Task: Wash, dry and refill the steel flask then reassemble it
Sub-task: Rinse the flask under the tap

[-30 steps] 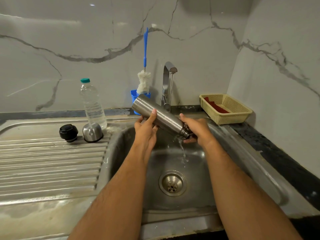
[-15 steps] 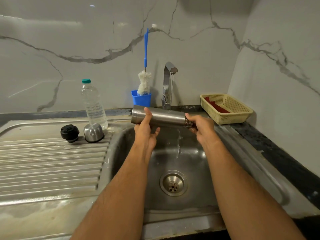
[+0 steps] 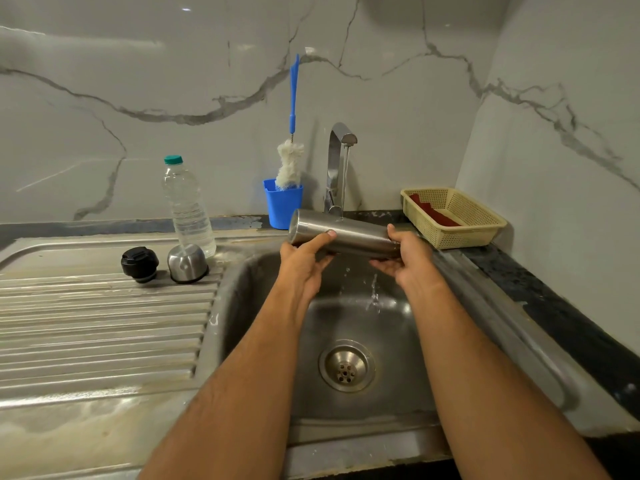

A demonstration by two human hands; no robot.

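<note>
Flask (image 3: 341, 233) levelled out since a second ago: then it tilted mouth-down to the right, draining into the basin; now it lies near horizontal at centre frame, base to the left, mouth end hidden under the right hand. Tap (image 3: 341, 140) stream lands on the upper side of the body, so the outside is being rinsed, and water drips off below into the sink (image 3: 502, 341).

Left hand (image 3: 303, 261) cradles the base end from beneath, thumb laid over the top. Right hand (image 3: 403, 258) wraps the neck end, fingers curled under. Two-ended hold likely lets the person roll the body under the stream.

Black stopper (image 3: 139, 264) and steel cup lid (image 3: 187, 263) sit side by side on the drainboard, left of centre, parked out of the wet work. Water bottle (image 3: 187, 206) stands just behind the lid, probably for the refill. Bottle brush (image 3: 292, 133) stands in the blue cup (image 3: 282, 207) beside the tap. Basket (image 3: 453, 216) holding a red cloth sits at right, probably for drying.

Judgement: washing not finished; drying, refill and reassembly remain.
</note>
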